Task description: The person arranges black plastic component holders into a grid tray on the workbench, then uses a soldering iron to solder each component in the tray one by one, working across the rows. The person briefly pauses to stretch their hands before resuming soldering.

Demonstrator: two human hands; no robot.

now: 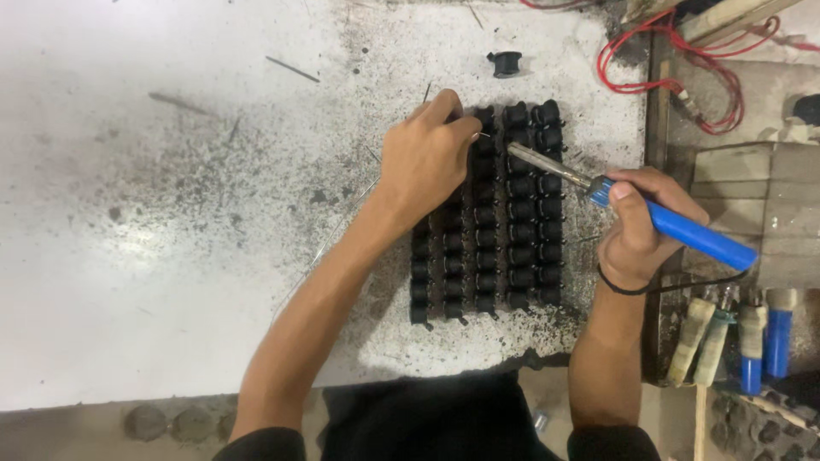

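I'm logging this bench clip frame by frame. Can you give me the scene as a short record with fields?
Left hand: pinches a thin wire over the black parts
Right hand: grips a blue-handled soldering iron, tip toward the wire
Black parts: small components in tidy rows, touching one another
Stray part: lies alone, apart from the rows
Table: white top, dark speckles
Red cable: looped at the far right

No packages, labels, signs or screens in view.
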